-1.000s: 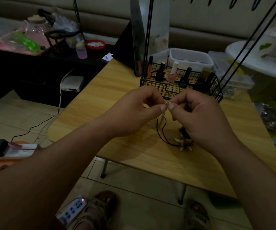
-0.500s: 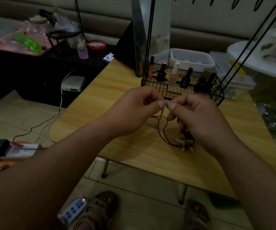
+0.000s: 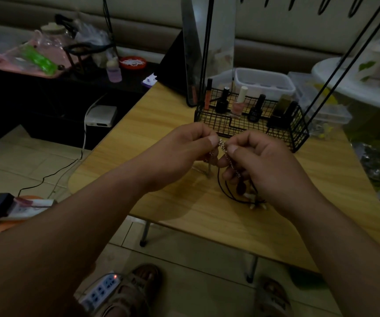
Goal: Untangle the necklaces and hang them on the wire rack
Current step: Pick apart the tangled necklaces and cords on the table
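I am watching my left grip [image 3: 184,154] and right grip [image 3: 264,161] pinching a fine silver link chain [image 3: 227,154] at the fingertips, above the wooden desk [image 3: 138,143], just before the black wire rack [image 3: 253,124]. A thin black cord [image 3: 226,191] is looping beneath my right grip. More chain is showing than half a second ago.

The room was dim. A light wooden table [image 3: 138,124] stood on thin metal legs [image 3: 145,232] over a pale tiled floor [image 3: 191,266]. Behind it ran a beige padded sofa [image 3: 287,24]; a low dark cabinet [image 3: 12,106] sat to the left.
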`<action>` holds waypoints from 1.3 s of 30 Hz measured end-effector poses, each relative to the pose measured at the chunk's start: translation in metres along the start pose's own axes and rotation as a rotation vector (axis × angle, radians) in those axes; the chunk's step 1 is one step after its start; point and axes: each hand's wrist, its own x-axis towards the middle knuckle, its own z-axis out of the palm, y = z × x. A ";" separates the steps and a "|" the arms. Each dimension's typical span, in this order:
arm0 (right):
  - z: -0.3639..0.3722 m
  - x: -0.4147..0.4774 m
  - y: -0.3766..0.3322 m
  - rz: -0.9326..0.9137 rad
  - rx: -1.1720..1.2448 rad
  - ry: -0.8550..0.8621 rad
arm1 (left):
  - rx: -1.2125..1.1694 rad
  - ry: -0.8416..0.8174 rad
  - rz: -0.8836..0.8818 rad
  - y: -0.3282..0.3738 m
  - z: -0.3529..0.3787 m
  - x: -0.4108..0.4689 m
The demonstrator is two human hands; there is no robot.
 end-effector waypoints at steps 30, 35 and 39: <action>0.002 -0.001 0.008 -0.243 -0.248 0.112 | 0.161 0.076 0.097 0.002 0.003 -0.002; 0.006 0.000 0.008 -0.179 -0.105 0.064 | -0.042 0.106 0.006 0.000 0.002 0.001; 0.009 0.000 0.008 -0.189 -0.111 0.082 | -0.128 0.127 -0.024 0.001 0.003 0.003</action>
